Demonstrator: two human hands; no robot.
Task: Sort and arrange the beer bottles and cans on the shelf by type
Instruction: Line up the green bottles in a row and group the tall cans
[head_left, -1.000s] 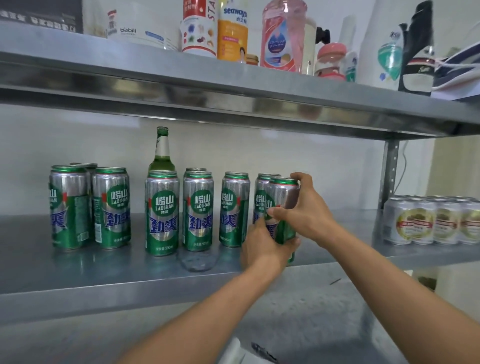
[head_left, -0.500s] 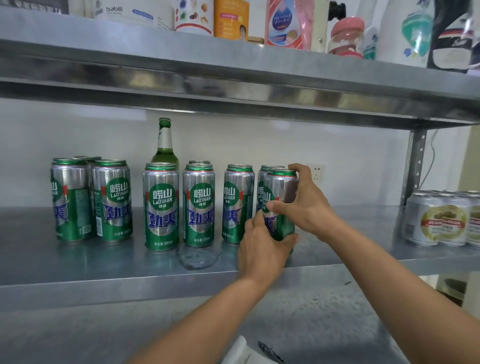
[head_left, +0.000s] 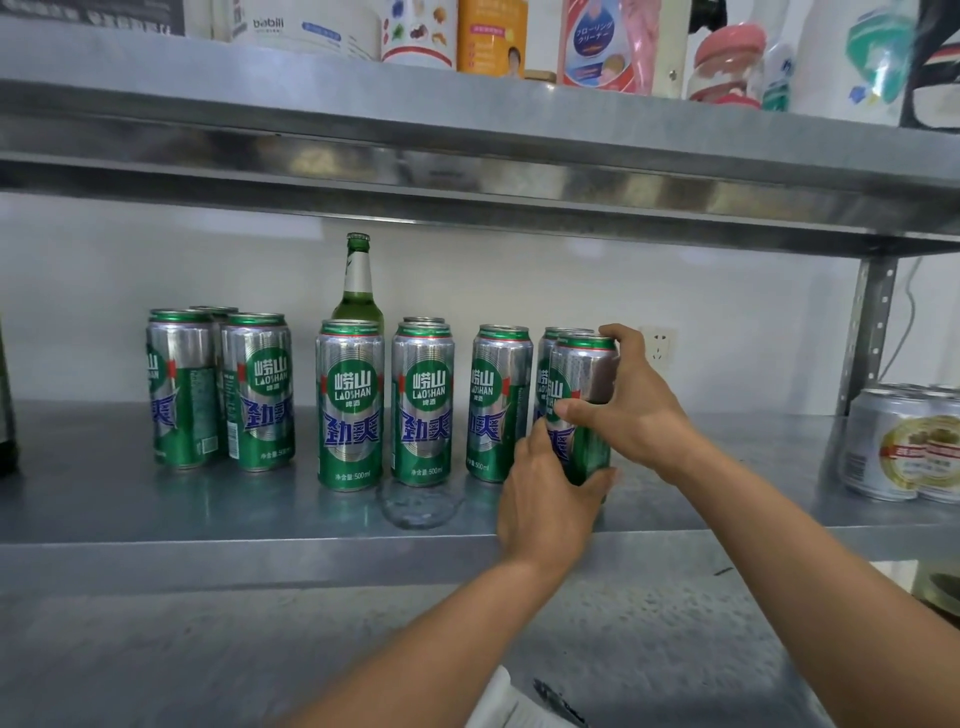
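On the middle steel shelf (head_left: 156, 519), toward its front edge and right of centre, both of your hands are clamped on one tall green-and-silver aluminium beer can (head_left: 584, 374). Your left hand (head_left: 545, 499) wraps its lower body from the front. Your right hand (head_left: 639, 410) grips the upper part, with fingers hooked over the rim.

Very little has changed over the last second. Neither grip has let go, and the can has barely shifted from its spot at the right end of the row. It stands upright, just in front of another can of the same kind (head_left: 558, 335) and beside the matching green-and-silver cans (head_left: 349, 405) that run toward the left end of the shelf. It looks as though you are seating it in line rather than carrying it elsewhere, so this placement is nearly finished but not yet released.

The green cans are largely gathered. A tall green glass beer bottle (head_left: 357, 291) stands behind them near the back edge, mixed in with them, and probably wants its own place next. The squat silver cans with red-and-gold labels (head_left: 904, 447) sit well apart at the right end, already grouped.
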